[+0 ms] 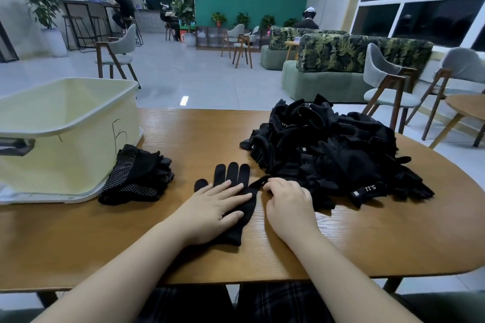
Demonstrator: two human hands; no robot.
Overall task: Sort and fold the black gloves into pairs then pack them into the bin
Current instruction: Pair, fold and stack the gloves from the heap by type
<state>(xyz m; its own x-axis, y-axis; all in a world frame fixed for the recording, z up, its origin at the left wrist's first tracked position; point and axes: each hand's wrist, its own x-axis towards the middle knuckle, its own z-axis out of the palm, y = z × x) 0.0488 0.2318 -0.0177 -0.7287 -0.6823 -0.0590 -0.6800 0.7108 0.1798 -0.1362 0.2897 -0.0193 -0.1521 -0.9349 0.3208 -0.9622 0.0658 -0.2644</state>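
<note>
One glove (237,207) under flat left hand (215,204) (cuff half hidden), right hand (286,198) grip pinching its pinky.

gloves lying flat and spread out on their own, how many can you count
1: a single glove lies flat under the left hand, the right hand pinching its edge. The pile and folded stack hide their counts.

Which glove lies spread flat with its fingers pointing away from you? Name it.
The single glove under the left hand, between the dotted folded gloves and the heap. The others are folded or tangled.
</note>
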